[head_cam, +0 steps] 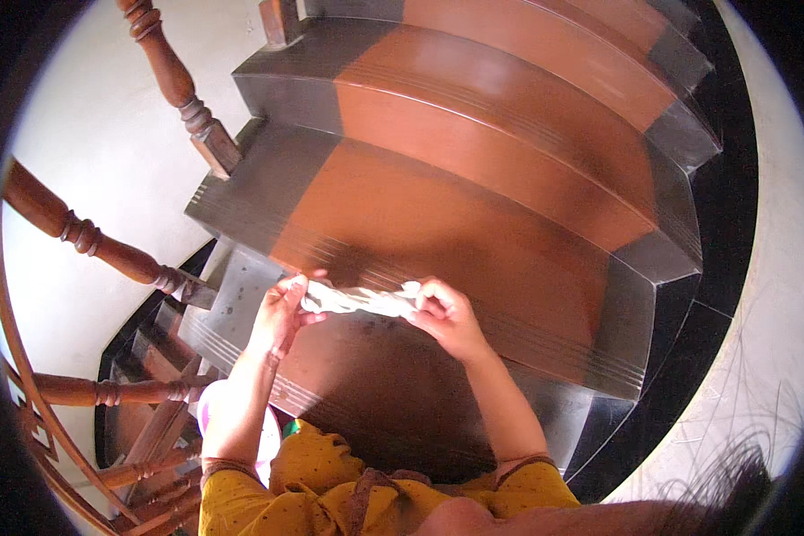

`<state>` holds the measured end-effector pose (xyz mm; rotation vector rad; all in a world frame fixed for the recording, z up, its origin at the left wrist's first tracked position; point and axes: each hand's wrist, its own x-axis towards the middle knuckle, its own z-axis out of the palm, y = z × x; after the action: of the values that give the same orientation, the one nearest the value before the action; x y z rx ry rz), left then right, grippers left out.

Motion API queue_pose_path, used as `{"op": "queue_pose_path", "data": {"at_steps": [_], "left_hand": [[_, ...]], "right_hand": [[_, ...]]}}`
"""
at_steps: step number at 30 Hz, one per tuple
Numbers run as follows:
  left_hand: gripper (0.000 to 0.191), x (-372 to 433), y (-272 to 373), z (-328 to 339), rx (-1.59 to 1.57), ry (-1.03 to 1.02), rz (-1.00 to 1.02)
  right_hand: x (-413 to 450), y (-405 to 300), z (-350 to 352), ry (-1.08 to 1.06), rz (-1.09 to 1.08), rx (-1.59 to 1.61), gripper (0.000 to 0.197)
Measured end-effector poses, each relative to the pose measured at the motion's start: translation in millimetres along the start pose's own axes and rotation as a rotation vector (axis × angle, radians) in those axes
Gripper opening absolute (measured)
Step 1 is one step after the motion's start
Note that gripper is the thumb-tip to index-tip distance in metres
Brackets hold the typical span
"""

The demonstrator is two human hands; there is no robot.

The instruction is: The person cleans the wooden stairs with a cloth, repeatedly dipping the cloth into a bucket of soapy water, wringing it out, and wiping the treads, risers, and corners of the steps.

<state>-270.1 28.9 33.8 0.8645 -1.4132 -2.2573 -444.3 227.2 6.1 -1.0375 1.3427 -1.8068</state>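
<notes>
A twisted white cloth [361, 301] is stretched level between my two hands, in front of my body. My left hand [281, 315] grips its left end, thumb on top and some fingers extended beneath. At the other end my right hand [445, 315] pinches the cloth between curled fingers and thumb. Bright light falls on the cloth and my left forearm, so its folds look washed out. Both hands are above the stair treads, and the cloth touches nothing else that I can see.
Curved stairs with an orange-red middle band [428, 208] and dark grey edges rise ahead. Turned wooden balusters [167, 74] and a curved handrail [23, 348] line the left. Partly hidden by my left forearm is a white and pink container [268, 442]. A pale wall [784, 221] bounds the right.
</notes>
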Motion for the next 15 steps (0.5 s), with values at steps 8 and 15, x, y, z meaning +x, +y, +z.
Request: {"op": "queue_pose_path", "data": {"at_steps": [8,15], "left_hand": [[0.025,1,8,-37,-0.149,-0.035,0.19],[0.023,-8,15,-65,-0.277,-0.093,0.318]], "right_hand": [[10,-12,10,0.124,0.138,0.135,0.024],[18,-32,42,-0.183,0.42,-0.869,0.034]]}}
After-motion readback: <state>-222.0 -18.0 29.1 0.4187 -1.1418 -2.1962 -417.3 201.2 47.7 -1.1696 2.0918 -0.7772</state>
